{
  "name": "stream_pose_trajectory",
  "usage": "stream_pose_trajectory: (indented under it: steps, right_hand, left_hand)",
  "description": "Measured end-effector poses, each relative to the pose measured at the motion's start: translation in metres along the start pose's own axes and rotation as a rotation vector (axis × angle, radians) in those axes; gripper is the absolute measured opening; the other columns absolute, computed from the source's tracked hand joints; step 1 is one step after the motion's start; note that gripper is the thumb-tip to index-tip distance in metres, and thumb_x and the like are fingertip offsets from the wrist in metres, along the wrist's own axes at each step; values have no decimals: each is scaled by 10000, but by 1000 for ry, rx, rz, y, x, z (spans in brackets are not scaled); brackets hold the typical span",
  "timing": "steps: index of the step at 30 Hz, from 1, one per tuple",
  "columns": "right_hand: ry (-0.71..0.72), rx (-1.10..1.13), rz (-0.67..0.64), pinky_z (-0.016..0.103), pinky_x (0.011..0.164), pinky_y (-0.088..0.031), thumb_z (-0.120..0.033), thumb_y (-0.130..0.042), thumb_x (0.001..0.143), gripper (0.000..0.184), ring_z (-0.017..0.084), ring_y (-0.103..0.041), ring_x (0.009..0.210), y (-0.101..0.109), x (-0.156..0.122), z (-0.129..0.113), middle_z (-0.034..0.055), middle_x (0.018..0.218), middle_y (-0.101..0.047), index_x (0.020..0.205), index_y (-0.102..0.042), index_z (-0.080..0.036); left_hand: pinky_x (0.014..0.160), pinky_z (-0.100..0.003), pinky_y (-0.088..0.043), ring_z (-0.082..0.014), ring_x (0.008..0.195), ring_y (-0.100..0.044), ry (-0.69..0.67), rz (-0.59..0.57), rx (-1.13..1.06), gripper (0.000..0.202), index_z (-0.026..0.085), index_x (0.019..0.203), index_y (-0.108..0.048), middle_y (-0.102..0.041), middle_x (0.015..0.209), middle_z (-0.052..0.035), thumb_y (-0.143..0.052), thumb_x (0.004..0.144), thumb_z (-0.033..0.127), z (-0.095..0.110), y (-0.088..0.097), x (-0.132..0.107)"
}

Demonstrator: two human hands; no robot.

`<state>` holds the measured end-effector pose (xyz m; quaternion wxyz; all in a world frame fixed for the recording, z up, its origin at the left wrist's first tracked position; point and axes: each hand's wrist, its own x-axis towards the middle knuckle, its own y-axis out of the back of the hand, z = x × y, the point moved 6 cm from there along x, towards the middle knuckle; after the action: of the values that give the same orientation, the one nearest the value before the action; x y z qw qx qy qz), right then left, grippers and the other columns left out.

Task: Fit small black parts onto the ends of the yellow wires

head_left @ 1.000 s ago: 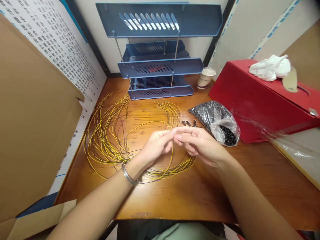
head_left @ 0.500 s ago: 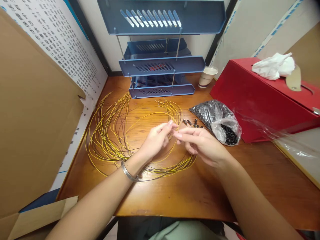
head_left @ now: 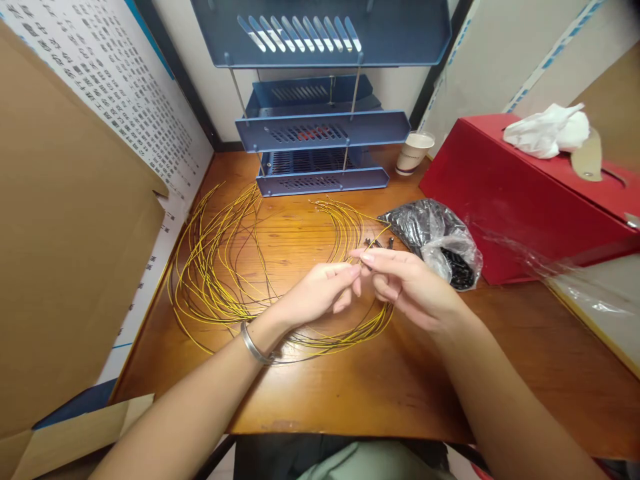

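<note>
My left hand (head_left: 327, 293), a metal bracelet on its wrist, is closed in a pinch on a thin yellow wire (head_left: 381, 233). Thumb and forefinger of my right hand (head_left: 410, 283) pinch the same wire close beside it, the fingertips nearly meeting. Part of the wire slants up and right past the fingers. Whatever is at the pinch is small and mostly hidden. Beyond my right hand lie several small black parts (head_left: 391, 244), partly covered. Beneath and left of the hands, a loose bundle of yellow and dark wires (head_left: 210, 293) curls across the wooden table (head_left: 340, 400).
At the right is a clear bag of black pieces (head_left: 420, 220), beside a red box (head_left: 500, 200) with crumpled white tissue (head_left: 547, 131) on it. A paper cup (head_left: 415, 153) and a blue tiered tray rack (head_left: 323, 183) stand behind. Cardboard (head_left: 65, 220) rises on the left.
Both hands have shifted slightly right and toward me. A length of yellow wire now sticks out up and right past my right fingers, across the small black parts.
</note>
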<state>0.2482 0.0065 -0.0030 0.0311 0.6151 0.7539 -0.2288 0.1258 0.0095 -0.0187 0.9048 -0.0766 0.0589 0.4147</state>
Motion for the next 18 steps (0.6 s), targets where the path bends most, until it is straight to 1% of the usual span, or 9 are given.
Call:
stream_pose_trajectory:
  steps: [1, 3, 7, 9, 10, 12, 15, 17, 18]
  right_hand:
    - [-4, -33, -31, 213, 435, -164, -352, -798, 745, 258, -4, -327, 416, -2, 0, 1, -14, 667, -581, 824, -721, -118]
    - [19, -43, -16, 213, 438, -165, -345, -794, 752, 251, -2, -328, 425, -2, 0, 0, -12, 667, -582, 810, -712, -115]
    - [118, 130, 185, 197, 427, -187, -324, -832, 702, 270, -2, -338, 457, 10, 1, -8, -40, 740, -558, 846, -686, -149]
    - [120, 161, 215, 198, 422, -183, -320, -834, 693, 286, -2, -336, 458, 13, 1, -9, -40, 771, -560, 874, -685, -156]
    - [96, 145, 191, 201, 422, -177, -325, -828, 698, 299, -1, -329, 452, 12, 1, -8, -39, 767, -560, 905, -693, -157]
    - [15, 78, 85, 208, 430, -166, -339, -808, 725, 322, 3, -310, 436, 6, 0, -3, -42, 718, -550, 965, -704, -152]
    - [-61, -28, -73, 218, 446, -159, -353, -766, 778, 287, 12, -299, 427, -4, -2, 3, -33, 661, -562, 967, -705, -146]
    - [-45, -64, -106, 227, 453, -163, -348, -755, 789, 251, 17, -317, 440, -7, -3, 2, -13, 679, -591, 918, -707, -139]
    - [-22, -59, -91, 230, 455, -165, -346, -759, 784, 240, 18, -325, 447, -6, -3, 1, -7, 694, -596, 890, -706, -137]
  left_hand:
    - [472, -195, -264, -63, 426, -314, -4, 19, 2, 396, 155, 769, -562, -452, 464, 69, -439, 990, 461, 1, 1, 0]
    - [471, -197, -261, -61, 419, -312, -6, 26, 4, 396, 154, 785, -570, -465, 467, 67, -432, 991, 462, 2, 2, 0]
    - [465, -202, -256, -58, 399, -294, 26, -59, 5, 420, 151, 780, -568, -456, 454, 69, -412, 994, 477, 1, -4, -1]
    - [464, -204, -253, -59, 399, -287, 31, -82, 15, 426, 154, 764, -558, -432, 445, 75, -416, 990, 485, 1, -7, -1]
    - [464, -205, -250, -60, 402, -285, 29, -73, 21, 426, 156, 761, -554, -422, 444, 77, -420, 987, 490, 1, -6, -1]
    - [465, -207, -242, -62, 409, -283, 18, -32, 26, 427, 158, 757, -544, -406, 445, 80, -422, 981, 500, 2, -4, -1]
    - [468, -212, -232, -64, 418, -281, 3, 5, 41, 431, 161, 739, -526, -388, 450, 82, -429, 969, 512, 4, -1, -1]
    - [470, -215, -227, -66, 419, -276, 8, 9, 46, 444, 164, 729, -518, -376, 448, 82, -426, 962, 529, 5, -1, -2]
    - [471, -217, -227, -67, 420, -274, 16, 8, 44, 452, 164, 729, -519, -375, 448, 81, -419, 962, 539, 5, -2, -2]
